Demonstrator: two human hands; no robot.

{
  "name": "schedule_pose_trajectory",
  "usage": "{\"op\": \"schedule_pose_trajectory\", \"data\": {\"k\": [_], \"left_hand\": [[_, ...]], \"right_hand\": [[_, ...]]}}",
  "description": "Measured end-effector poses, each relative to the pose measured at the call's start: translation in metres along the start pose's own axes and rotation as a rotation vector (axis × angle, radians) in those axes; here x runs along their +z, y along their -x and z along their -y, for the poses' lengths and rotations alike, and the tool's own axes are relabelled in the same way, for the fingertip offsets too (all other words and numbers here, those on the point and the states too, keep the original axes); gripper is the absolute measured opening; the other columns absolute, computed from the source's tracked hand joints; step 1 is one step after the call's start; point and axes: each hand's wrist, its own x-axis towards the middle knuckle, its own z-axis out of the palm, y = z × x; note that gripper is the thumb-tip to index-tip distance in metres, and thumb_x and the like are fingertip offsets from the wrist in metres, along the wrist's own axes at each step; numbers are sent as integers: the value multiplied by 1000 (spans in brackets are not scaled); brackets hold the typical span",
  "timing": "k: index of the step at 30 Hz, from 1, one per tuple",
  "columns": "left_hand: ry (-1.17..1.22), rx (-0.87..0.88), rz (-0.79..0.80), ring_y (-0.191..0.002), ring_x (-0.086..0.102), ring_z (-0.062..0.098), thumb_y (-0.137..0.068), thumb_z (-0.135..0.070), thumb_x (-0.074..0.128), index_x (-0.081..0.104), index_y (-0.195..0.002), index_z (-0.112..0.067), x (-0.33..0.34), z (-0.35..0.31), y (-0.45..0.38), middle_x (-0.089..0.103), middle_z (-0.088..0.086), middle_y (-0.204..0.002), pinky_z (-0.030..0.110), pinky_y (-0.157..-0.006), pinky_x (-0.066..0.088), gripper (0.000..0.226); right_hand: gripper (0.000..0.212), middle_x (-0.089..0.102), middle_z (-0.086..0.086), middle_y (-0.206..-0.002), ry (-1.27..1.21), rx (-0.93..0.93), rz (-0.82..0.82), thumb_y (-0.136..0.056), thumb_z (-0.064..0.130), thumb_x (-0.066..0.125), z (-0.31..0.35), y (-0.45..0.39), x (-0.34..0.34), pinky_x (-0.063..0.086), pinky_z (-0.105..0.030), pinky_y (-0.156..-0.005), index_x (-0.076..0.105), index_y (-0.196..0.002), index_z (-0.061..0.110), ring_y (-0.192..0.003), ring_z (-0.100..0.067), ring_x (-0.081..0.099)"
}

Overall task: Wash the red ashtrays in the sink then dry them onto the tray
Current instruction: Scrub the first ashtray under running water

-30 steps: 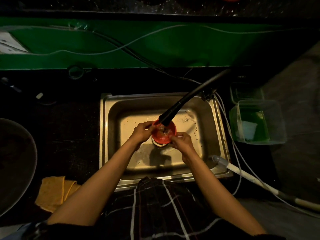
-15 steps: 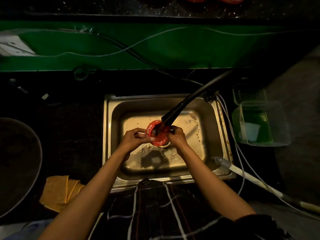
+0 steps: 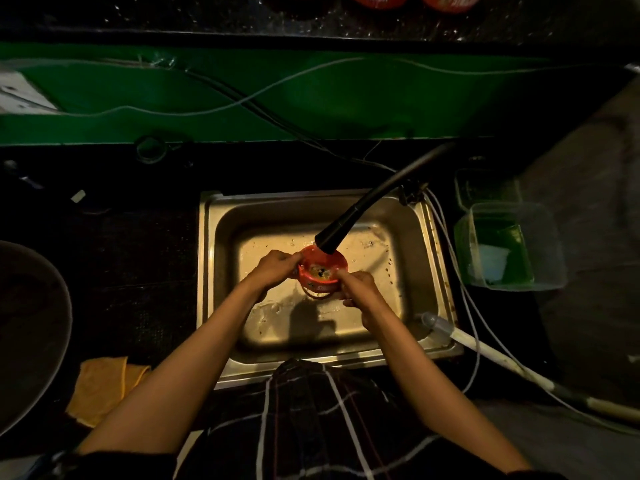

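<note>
Red ashtray (image 3: 322,270) sits upright under the black faucet (image 3: 349,223) over the sink (image 3: 429,271), left hand (image 3: 273,270) and right hand (image 3: 360,289) gripping opposite rims. Wet plastic could slip and drop; water filling the bowl may splash out.

Showing right now: three red ashtrays (image 3: 322,270) (image 3: 379,0) (image 3: 446,1), one sink (image 3: 221,271), one black faucet (image 3: 363,209), two clear tubs (image 3: 547,244) (image 3: 485,185), one yellow cloth (image 3: 104,386), two hands (image 3: 273,270) (image 3: 360,289).
</note>
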Motion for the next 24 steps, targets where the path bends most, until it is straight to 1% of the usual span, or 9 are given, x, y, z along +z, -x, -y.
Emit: {"op": "schedule_pose_trajectory", "data": {"k": [3, 5, 9, 12, 16, 19, 21, 22, 24], "left_hand": [[-5, 46, 127, -108, 66, 24, -102, -27, 48, 72, -106, -7, 11, 2, -2, 73, 11, -109, 27, -78, 45, 31], [24, 86, 152, -105, 66, 20, -102, -19, 50, 68, -117, -7, 16, 3, 0, 72, 12, -114, 22, -73, 45, 26], [137, 172, 88, -108, 64, 19, -97, -19, 62, 65, -128, -15, 17, 8, 1, 72, 4, -116, 28, -86, 50, 31], [188, 168, 4, -114, 64, 17, -86, -26, 77, 67, -124, -20, 6, 15, 1, 74, -1, -110, 35, -94, 51, 40], [190, 164, -98, -99, 68, 6, -68, -34, 90, 73, -108, -25, -10, 17, 11, 74, -4, -102, 22, -79, 51, 45], [183, 166, -163, -86, 69, 9, -68, -34, 90, 71, -99, -23, -17, 14, 16, 74, 3, -93, 16, -69, 51, 38], [194, 147, -199, -83, 70, 12, -70, -41, 86, 71, -96, -20, -20, 13, 17, 74, 7, -87, 20, -72, 53, 37], [192, 129, -209, -82, 70, 12, -71, -47, 83, 71, -94, -17, -22, 12, 15, 74, 6, -85, 23, -75, 54, 40], [176, 85, -204, -77, 67, 12, -74, -56, 76, 71, -87, -11, -25, 11, 11, 71, 2, -78, 29, -76, 54, 47]], "right_hand": [[37, 68, -3, -98, 50, -88, -151, -84, 48, 71, 5, -1, -14, 48, -34, -71, 56, -101, 19, -91, -19, 62], [32, 67, 2, -97, 133, -152, -222, -84, 40, 73, 12, -3, -20, 51, -37, -82, 59, -107, 22, -93, -18, 63], [25, 72, 5, -99, 194, -252, -210, -82, 28, 73, 26, -11, -20, 55, -42, -88, 63, -105, 27, -94, -18, 68], [19, 73, 7, -99, 192, -275, -172, -83, 27, 72, 30, -20, -10, 57, -43, -88, 65, -101, 28, -95, -15, 69], [16, 76, 3, -95, 119, -164, -88, -82, 20, 70, 18, -46, 11, 59, -45, -86, 69, -97, 25, -92, -17, 72], [18, 77, -7, -92, 48, -51, 25, -78, 11, 71, 15, -42, 27, 59, -45, -86, 71, -95, 19, -88, -27, 72], [15, 76, -11, -90, 44, -8, 94, -84, 6, 66, 18, -26, 34, 56, -36, -78, 71, -95, 14, -83, -27, 67], [14, 76, -14, -90, 23, 12, 124, -87, 5, 63, 18, -19, 35, 54, -38, -77, 71, -95, 13, -82, -28, 66], [10, 76, -11, -87, -49, 51, 170, -91, 8, 62, 15, -6, 34, 56, -38, -83, 71, -95, 12, -85, -29, 70]]}}
